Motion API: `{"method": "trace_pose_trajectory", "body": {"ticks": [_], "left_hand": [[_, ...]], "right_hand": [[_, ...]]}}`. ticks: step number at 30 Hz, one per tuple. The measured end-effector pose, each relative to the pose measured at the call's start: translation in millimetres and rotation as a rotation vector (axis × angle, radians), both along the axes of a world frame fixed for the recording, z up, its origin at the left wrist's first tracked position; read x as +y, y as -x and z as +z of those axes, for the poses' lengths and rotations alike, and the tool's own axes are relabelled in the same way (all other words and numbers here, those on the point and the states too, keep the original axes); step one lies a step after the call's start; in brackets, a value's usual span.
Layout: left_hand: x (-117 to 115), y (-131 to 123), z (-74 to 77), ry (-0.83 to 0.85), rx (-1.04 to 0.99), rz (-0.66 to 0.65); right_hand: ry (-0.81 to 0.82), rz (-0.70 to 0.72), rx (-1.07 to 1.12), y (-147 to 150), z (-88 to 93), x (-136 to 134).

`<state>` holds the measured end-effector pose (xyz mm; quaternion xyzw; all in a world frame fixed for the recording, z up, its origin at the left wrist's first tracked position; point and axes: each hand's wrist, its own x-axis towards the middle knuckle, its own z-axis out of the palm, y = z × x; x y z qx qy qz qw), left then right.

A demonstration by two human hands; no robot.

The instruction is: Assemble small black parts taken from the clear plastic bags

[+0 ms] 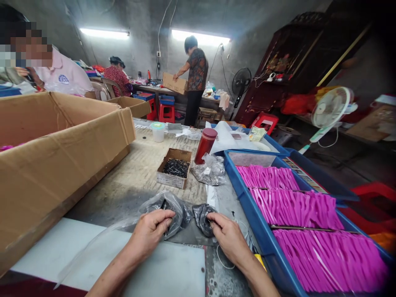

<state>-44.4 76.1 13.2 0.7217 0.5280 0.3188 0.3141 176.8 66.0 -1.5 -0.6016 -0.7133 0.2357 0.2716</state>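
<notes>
My left hand (153,227) is closed in a pinch at the mouth of a larger clear plastic bag (181,204). Dark pieces show through that bag's film. With thumb and fingers together, my right hand (227,233) reaches into a smaller plastic bag (201,216) of dark contents. What either set of fingertips holds is hidden or too small to name. Beyond both bags stands an open cardboard box (171,180) of small black metal-looking parts. A clear bag of small parts (210,171) lies to its right, beside a red lidded flask (206,146).
A large carton (71,165) borders the left side. At right, a blue crate (262,235) holds rows of magenta flat pieces (306,210). A white board (173,268) lies nearest me. A lidded tub (158,133) stands farther back. Other people work beyond; one holds a carton (175,83).
</notes>
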Motion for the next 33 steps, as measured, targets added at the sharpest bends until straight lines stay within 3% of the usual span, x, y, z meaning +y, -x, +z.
{"method": "trace_pose_trajectory", "body": {"ticks": [11,17,25,33], "left_hand": [[-11.8,-16.5,9.4,0.512,-0.59,0.094],[-20.1,-26.6,1.2,0.57,-0.71,0.022],[-32.8,-43.9,1.2,0.603,-0.809,0.031],[-39.3,-48.9,0.7,0.53,-0.804,-0.016]], "right_hand": [[-0.013,-0.103,0.155,3.3,6.9,-13.8],[0.07,-0.069,0.426,14.2,1.8,-30.9],[0.205,-0.072,0.787,37.5,5.5,-49.4],[0.235,-0.072,0.891,41.9,10.8,-51.4]]}}
